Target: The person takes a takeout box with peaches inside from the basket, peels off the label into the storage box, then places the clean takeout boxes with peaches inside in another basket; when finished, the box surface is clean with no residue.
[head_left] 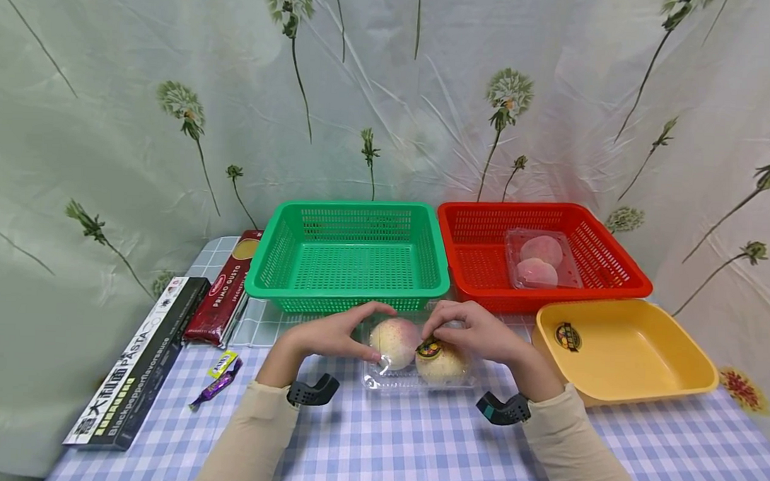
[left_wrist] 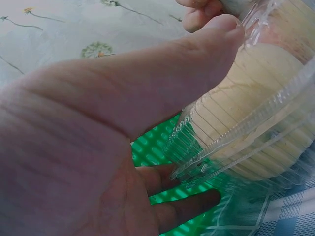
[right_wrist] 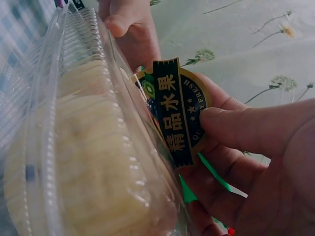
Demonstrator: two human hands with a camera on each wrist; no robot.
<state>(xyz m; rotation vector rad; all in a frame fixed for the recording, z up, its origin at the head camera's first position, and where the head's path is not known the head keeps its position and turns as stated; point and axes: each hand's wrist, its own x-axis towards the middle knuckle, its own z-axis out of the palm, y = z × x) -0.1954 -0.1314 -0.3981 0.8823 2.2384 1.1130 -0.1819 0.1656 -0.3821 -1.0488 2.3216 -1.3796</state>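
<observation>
A clear plastic box (head_left: 386, 383) with two pale yellow-pink peaches (head_left: 393, 342) lies on the table in front of the green basket. My left hand (head_left: 340, 332) holds its left end, thumb toward the front and fingers toward the back. The left wrist view shows that thumb (left_wrist: 206, 46) at the lid, over a peach (left_wrist: 251, 98). Between thumb and fingers my right hand (head_left: 477, 332) pinches a round black-and-gold fruit sticker (right_wrist: 170, 110) against the lid, above the right peach. The sticker's left part lies close along the plastic.
Behind stand a green basket (head_left: 351, 296) and a red basket (head_left: 457, 264); the red one contains another peach box (head_left: 575, 272). A yellow bin (head_left: 629, 348) with a similar sticker is at right. At left are a pasta box (head_left: 139, 359), a red spaghetti pack (head_left: 224, 291) and a purple-wrapped candy (head_left: 217, 385).
</observation>
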